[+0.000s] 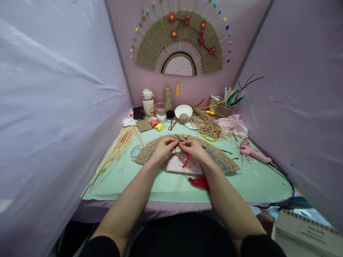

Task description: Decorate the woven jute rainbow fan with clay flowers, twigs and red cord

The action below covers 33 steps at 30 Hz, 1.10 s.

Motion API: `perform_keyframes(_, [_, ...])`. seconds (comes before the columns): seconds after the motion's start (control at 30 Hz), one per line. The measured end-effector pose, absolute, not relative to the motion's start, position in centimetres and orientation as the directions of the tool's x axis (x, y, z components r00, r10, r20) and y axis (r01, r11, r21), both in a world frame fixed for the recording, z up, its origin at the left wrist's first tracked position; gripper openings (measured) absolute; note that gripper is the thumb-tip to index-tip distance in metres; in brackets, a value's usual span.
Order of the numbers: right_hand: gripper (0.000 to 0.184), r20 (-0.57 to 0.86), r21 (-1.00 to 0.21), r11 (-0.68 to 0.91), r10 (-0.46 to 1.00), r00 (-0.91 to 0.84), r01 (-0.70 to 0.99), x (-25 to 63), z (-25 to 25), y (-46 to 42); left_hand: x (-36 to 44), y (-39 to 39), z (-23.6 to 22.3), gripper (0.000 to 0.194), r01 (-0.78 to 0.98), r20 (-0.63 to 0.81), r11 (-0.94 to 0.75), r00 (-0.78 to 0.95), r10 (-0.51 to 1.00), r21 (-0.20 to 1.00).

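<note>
A red pipe cleaner [186, 160] is pinched between the fingertips of my left hand [164, 149] and my right hand [195, 148], which almost meet. Part of it is bunched at the fingers, and a loose end hangs below my right hand. Beneath both hands lies a fan [146, 150] of woven twine, with a white inner panel [175, 163] dotted in pink. A small red flower with a yellow centre [185, 136] sits near the fan's top edge. Close to my right forearm lies a red tassel [198, 182], partly covered by the arm.
Thin bamboo sticks [114, 151] spread along the left. A pink glue gun [254, 152] with a black cord lies at the right. Behind are a twine heap [206, 123], a plastic cup [160, 113] and a white bottle [148, 102]. A finished fan [150, 50] hangs on the back wall.
</note>
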State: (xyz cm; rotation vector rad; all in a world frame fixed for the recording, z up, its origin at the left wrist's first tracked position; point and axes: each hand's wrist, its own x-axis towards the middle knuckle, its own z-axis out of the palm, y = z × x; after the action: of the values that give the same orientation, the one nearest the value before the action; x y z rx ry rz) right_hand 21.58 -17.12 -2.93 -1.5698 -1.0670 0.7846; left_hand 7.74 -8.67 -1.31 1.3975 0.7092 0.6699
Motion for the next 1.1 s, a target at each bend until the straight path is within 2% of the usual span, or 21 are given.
perform_keyframes(0.43, [0.025,0.032,-0.977,-0.049,0.927,0.373,0.207,21.7,-2.9,-17.1,7.7,-8.2,-1.6,0.018,-0.043,-0.069,0.12,0.61,0.789,0.992])
perform_keyframes(0.6, [0.032,0.031,-0.993,-0.018,0.918,0.395,0.119,21.9,-3.2,-16.8,7.5,-8.4,-1.2,0.018,-0.081,-0.044,0.116,0.602,0.797,0.99])
perform_keyframes(0.8, [0.038,-0.018,-1.0,-0.017,0.94,0.34,-0.005,22.0,-4.1,-16.4,7.5,-8.7,-0.9,0.017,-0.108,-0.026,0.118,0.622,0.783,0.987])
perform_keyframes(1.1, [0.038,0.021,-0.999,0.035,0.946,0.323,-0.038,21.8,-3.8,-16.7,7.4,-8.7,-0.9,0.016,-0.104,-0.043,0.147,0.659,0.751,0.984])
